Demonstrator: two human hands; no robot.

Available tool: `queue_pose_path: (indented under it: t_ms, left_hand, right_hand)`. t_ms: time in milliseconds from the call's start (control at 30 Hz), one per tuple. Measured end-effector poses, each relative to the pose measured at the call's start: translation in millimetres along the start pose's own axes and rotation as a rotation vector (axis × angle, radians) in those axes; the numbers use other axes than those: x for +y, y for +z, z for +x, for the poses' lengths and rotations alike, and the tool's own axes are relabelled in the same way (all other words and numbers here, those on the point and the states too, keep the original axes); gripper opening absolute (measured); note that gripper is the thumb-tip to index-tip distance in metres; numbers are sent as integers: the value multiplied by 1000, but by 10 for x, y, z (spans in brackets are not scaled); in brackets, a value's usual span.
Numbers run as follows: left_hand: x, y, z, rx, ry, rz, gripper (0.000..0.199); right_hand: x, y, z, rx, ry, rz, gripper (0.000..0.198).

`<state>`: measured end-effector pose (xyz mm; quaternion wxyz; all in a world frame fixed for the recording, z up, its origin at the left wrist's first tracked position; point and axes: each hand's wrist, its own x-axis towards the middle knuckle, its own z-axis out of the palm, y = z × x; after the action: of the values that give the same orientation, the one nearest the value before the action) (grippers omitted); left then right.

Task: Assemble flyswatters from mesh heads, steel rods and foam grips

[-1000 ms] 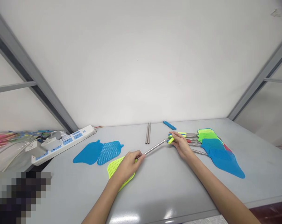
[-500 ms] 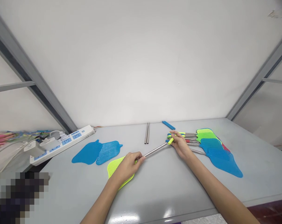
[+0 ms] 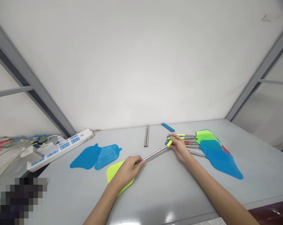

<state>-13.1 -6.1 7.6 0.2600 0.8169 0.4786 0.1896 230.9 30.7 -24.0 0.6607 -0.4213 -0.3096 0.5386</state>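
A yellow fly swatter (image 3: pixel 113 172) with a perforated head and a thin metal rod slants across the table. My left hand (image 3: pixel 129 168) is closed around it where the rod meets the head, covering part of the mesh. At the rod's upper end, my right hand (image 3: pixel 178 146) pinches a short yellow grip sleeve (image 3: pixel 170 143), which sits in line with the rod. How far the rod goes into the sleeve cannot be made out. Behind the right hand lie several swatters with fitted rods, among them a green head (image 3: pixel 206 136) and a blue head (image 3: pixel 225 165).
Two blue swatter heads (image 3: pixel 85 157) without rods lie at left. Two bare metal rods (image 3: pixel 146 136) and some blue sleeves (image 3: pixel 168 127) rest near the wall. A white power strip (image 3: pixel 81 136) with plugs and cables runs along the left edge of the table (image 3: pixel 160 190).
The yellow sleeve, earlier tilted across the rod's end, now lines up with the rod. My left hand keeps its hold. The camera view has shifted slightly.
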Motion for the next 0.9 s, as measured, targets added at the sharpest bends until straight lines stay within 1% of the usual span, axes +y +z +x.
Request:
queue_pose_path:
  t_ms: [267, 467, 900]
  left_hand:
    - [7, -14, -1, -2, -1, 6, 36]
    - [23, -23, 1, 18, -1, 19, 40]
    - [-14, -35, 17, 41, -9, 18, 39]
  right_hand:
    - [30, -17, 21, -17, -9, -11, 22]
    - [49, 7, 17, -14, -60, -46, 25]
    - [-12, 55, -46, -29, -73, -91, 20]
